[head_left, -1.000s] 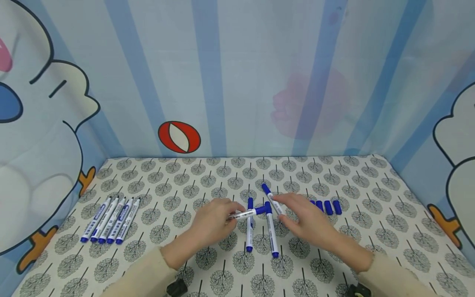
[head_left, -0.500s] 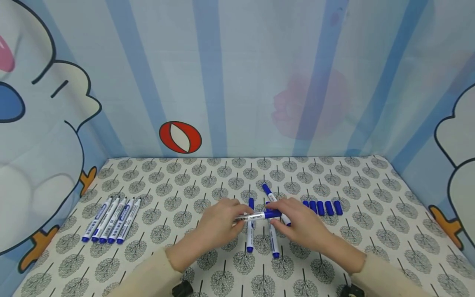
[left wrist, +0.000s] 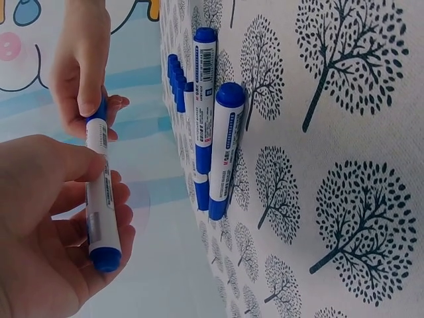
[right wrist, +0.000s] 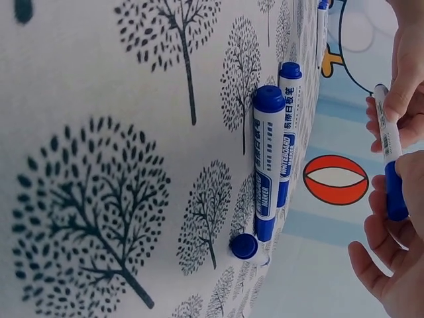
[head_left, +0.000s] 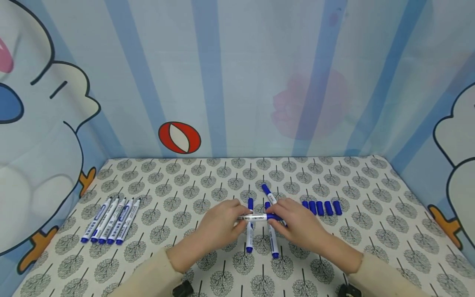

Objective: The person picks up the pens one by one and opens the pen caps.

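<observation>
Between both hands a white whiteboard marker (head_left: 256,217) is held level, above other markers on the table. My left hand (head_left: 222,220) grips its white barrel between thumb and fingers, the blue end plug showing in the left wrist view. My right hand (head_left: 298,222) pinches the marker's blue cap (right wrist: 396,192), which still sits against the barrel. Beneath the hands lie three capped markers: one marker (head_left: 250,239) on the left, another marker (head_left: 273,243) beside it, and a slanted marker (head_left: 267,191) partly hidden by my right hand.
On the left, several uncapped markers (head_left: 111,222) lie side by side with their tips pointing away. Several loose blue caps (head_left: 320,208) form a row to the right. A tree-print cloth (head_left: 178,264) covers the table, and a cartoon-print curtain (head_left: 245,82) hangs behind.
My right hand has moved left from the slanted marker to the cap of the held marker. My left hand has shifted slightly right with that marker, now turned level.
</observation>
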`<state>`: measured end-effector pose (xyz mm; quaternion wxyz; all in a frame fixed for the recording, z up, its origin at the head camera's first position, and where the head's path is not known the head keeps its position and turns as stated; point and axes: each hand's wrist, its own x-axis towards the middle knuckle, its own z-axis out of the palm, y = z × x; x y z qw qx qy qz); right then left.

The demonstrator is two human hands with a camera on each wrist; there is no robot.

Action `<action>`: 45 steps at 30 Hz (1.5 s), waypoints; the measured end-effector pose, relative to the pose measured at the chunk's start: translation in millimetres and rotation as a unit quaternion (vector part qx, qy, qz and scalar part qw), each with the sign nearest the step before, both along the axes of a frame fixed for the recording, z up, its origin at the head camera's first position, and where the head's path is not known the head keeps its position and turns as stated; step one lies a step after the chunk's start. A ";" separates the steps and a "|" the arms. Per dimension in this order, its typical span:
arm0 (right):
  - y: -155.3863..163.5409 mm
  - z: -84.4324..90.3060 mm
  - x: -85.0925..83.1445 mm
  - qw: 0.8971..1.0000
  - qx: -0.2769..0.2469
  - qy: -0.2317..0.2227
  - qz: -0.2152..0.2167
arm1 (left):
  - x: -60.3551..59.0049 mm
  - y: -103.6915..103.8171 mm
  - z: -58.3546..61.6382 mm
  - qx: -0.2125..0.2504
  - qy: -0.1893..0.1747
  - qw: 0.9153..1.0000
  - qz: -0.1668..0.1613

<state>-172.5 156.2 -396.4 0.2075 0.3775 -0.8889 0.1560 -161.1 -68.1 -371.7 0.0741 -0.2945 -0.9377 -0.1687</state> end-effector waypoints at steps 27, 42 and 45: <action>28.9 -1.6 -4.2 0.998 -0.033 -0.030 -0.038 | 1.1 -38.2 0.9 0.012 0.072 0.996 0.045; 36.6 -2.5 -5.4 0.998 -0.028 -0.021 -0.053 | 0.9 -53.3 -10.1 -0.021 0.034 0.990 0.138; 38.5 -2.3 -6.0 0.997 -0.031 -0.027 -0.063 | -0.7 -59.4 -11.9 -0.024 0.034 0.988 0.147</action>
